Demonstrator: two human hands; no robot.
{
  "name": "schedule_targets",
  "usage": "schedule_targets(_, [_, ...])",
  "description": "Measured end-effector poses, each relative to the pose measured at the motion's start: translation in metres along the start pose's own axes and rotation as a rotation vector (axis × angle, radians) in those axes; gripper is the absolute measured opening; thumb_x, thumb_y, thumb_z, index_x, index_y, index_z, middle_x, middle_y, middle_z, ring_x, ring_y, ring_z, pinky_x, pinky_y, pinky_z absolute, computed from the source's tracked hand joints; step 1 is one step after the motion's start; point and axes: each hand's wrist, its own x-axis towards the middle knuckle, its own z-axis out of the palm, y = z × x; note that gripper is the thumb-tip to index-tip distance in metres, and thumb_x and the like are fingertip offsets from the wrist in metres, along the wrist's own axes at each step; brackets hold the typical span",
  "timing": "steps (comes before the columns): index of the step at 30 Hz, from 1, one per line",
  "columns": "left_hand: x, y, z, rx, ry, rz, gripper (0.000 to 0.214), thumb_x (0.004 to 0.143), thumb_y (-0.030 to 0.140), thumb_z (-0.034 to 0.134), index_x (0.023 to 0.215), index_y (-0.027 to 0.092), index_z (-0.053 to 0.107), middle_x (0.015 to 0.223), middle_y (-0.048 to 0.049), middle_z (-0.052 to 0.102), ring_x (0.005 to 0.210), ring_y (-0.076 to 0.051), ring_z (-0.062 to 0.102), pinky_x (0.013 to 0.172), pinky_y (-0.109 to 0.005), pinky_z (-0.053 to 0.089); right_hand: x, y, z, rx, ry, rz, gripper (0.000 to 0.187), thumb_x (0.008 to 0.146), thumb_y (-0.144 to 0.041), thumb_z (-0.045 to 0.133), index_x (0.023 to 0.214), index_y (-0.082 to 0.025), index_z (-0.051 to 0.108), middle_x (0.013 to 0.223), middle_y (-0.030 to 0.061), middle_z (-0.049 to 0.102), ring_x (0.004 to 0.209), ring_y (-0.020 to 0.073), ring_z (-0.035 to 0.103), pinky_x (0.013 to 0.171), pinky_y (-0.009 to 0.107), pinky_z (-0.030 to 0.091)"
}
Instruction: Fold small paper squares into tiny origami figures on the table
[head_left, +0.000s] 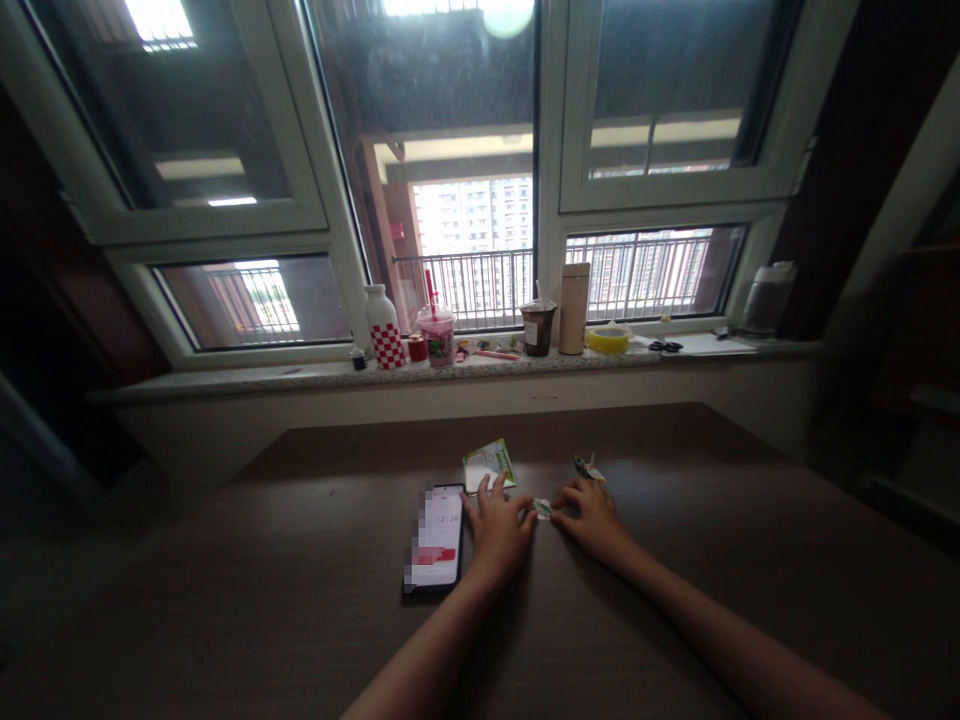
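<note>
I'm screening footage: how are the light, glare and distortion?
Head view: daylight partly washes out the buildings beyond the window, with pale flare at top; head view: the table is dim, side edges darker; head view: window frames lean steeply near the edges; head view: the small piece between left hand and right hand lacks fine detail.

The small piece [543, 509] is white and green, and the flat packet [487, 470] mixes green with white. The phone [450, 540] has a black edge and a pale screen with a red patch; the table [322, 650] is brown. On the speckled grey sill [315, 380], the white bottle [385, 335] wears red-and-white checks, the pink cup [442, 330] has a red straw [430, 290], the dark brown cup [544, 335] a whitish label [531, 333]. The tumbler [574, 310] is beige, the round roll [609, 342] yellow, the scissors [666, 346] black, the little jar [416, 348] red.
</note>
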Motion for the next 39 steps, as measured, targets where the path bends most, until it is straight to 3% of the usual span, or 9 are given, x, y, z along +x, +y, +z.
schedule_targets(8, [0.0023,-0.0058,0.0054,-0.033,0.077,0.038,0.014,0.084,0.035,0.063,0.093,0.028,0.071,0.144,-0.0027,0.048,0.142,-0.032,0.026,0.116,-0.062,0.002,0.0001,-0.0009,-0.0022,0.035,-0.017,0.010,0.019,0.077,-0.033,0.067,0.094,-0.027,0.075,0.105,0.0053,0.063,0.111,0.0260,0.051,0.102,0.041,0.033])
schedule_targets(16, [0.0015,-0.0044,0.0052,-0.058,0.083,0.044,0.015,0.085,0.028,0.060,0.099,0.027,0.065,0.143,-0.0037,0.049,0.142,-0.031,0.025,0.115,-0.065,0.003,0.0013,0.0013,0.0003,0.083,-0.004,-0.008,0.022,0.075,-0.033,0.071,0.096,-0.030,0.077,0.108,0.0052,0.066,0.111,0.0262,0.051,0.102,0.040,0.033])
schedule_targets(23, [-0.0002,-0.0013,0.0018,-0.091,0.136,0.067,0.012,0.085,0.023,0.059,0.096,0.025,0.064,0.138,-0.0039,0.052,0.141,-0.029,0.028,0.118,-0.060,0.004,0.0028,0.0034,-0.0023,0.233,0.053,-0.090,0.024,0.077,-0.043,0.070,0.093,-0.025,0.075,0.097,0.0061,0.069,0.104,0.0261,0.055,0.097,0.040,0.037])
schedule_targets(29, [-0.0005,0.0001,0.0025,-0.125,0.176,0.109,0.014,0.083,0.018,0.061,0.093,0.027,0.066,0.135,-0.0022,0.054,0.139,-0.029,0.030,0.116,-0.063,0.004,0.0041,0.0058,0.0010,0.346,0.129,-0.160,0.019,0.082,-0.039,0.064,0.080,-0.022,0.073,0.089,0.0057,0.068,0.099,0.0256,0.056,0.094,0.041,0.038])
schedule_targets(35, [-0.0004,-0.0001,0.0030,-0.174,0.164,0.110,0.021,0.085,0.025,0.063,0.104,0.032,0.068,0.137,-0.0018,0.053,0.140,-0.030,0.028,0.115,-0.065,0.005,0.0021,0.0056,-0.0002,0.316,0.208,-0.175,0.011,0.082,-0.030,0.064,0.078,-0.023,0.072,0.088,0.0045,0.068,0.099,0.0254,0.054,0.097,0.043,0.036])
schedule_targets(39, [-0.0005,-0.0005,0.0024,-0.179,0.170,0.107,0.022,0.086,0.028,0.062,0.105,0.035,0.070,0.136,-0.0014,0.055,0.138,-0.031,0.030,0.115,-0.065,0.007,0.0017,0.0065,0.0014,0.288,0.197,-0.179,0.008,0.078,-0.026,0.068,0.071,-0.023,0.071,0.089,0.0045,0.070,0.100,0.0260,0.053,0.096,0.043,0.037])
